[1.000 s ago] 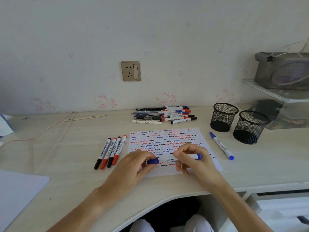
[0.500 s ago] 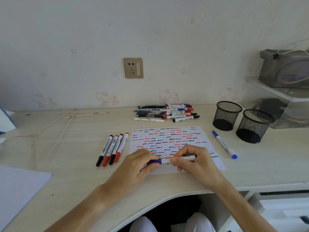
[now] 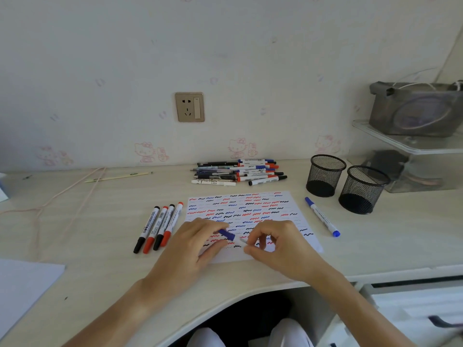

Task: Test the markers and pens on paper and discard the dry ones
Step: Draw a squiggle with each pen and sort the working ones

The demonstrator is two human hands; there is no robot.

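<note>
A blue-capped marker (image 3: 229,235) lies tilted over the near part of the test paper (image 3: 250,206), which is covered in red, blue and black squiggles. My left hand (image 3: 193,246) pinches its blue cap end. My right hand (image 3: 278,246) grips the white barrel, most of it hidden by the fingers. I cannot tell whether the cap is seated. Several untested pens and markers are piled (image 3: 238,171) by the wall. Left of the paper is a row of black and red markers (image 3: 160,227). To the paper's right lies one blue marker (image 3: 322,216).
Two black mesh cups (image 3: 325,175) (image 3: 363,189) stand at the right, both looking empty. A clear shelf unit (image 3: 413,146) with a grey pouch is behind them. A pink cable (image 3: 62,196) runs across the left of the desk, and a blank sheet (image 3: 22,284) lies near left.
The marker has swung from level to tilted, its cap end now pointing up-left. My right hand has slid along the barrel and covers its far end. The camera has shifted slightly.
</note>
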